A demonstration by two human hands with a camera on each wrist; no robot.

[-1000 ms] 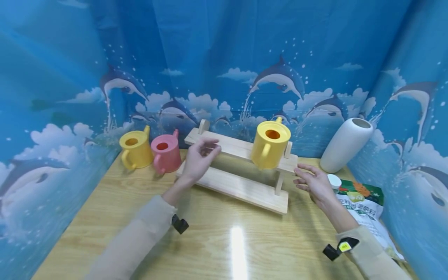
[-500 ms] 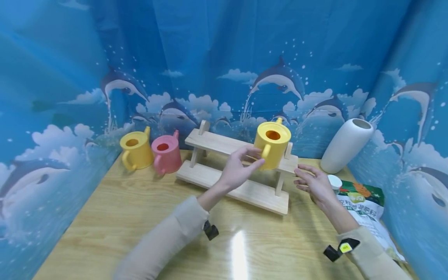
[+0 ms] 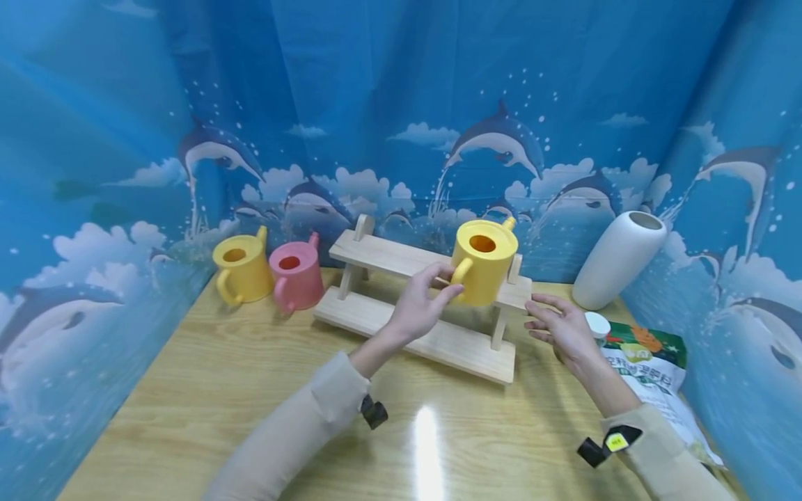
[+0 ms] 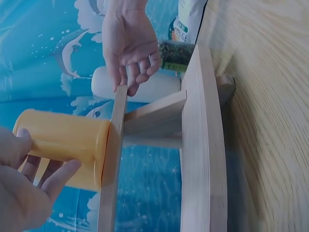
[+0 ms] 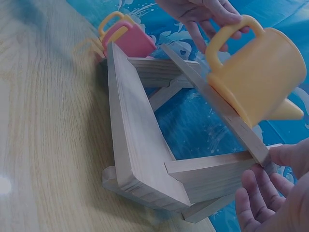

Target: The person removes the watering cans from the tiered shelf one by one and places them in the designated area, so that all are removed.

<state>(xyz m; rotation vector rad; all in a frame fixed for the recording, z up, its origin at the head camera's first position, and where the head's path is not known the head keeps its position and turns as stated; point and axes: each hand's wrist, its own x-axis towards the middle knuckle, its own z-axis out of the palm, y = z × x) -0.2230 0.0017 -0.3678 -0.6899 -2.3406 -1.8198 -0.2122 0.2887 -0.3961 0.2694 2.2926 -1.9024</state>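
Observation:
A yellow watering can (image 3: pixel 484 261) stands upright at the right end of the upper board of a two-tier wooden shelf (image 3: pixel 388 257). Its spout points to the back right. My left hand (image 3: pixel 416 306) pinches the can's handle (image 5: pixel 219 41) between thumb and fingers. At the right end of the same board, my right hand (image 3: pixel 564 330) holds the corner, with the thumb on the board's end and a finger beneath it, as the right wrist view shows. The lower board (image 3: pixel 438 342) bears nothing.
Another yellow watering can (image 3: pixel 247 268) and a pink one (image 3: pixel 301 278) stand left of the shelf. On the right are a tall white vase (image 3: pixel 617 264), a white-capped jar (image 3: pixel 598 324) and a green and white bag (image 3: pixel 651 369). A dolphin-print curtain (image 3: pixel 401 139) closes off the back.
My left hand has moved right, from the shelf's left part to the can's handle, and taken hold. The can has turned slightly, its handle swinging left and spout right. My right hand stays put.

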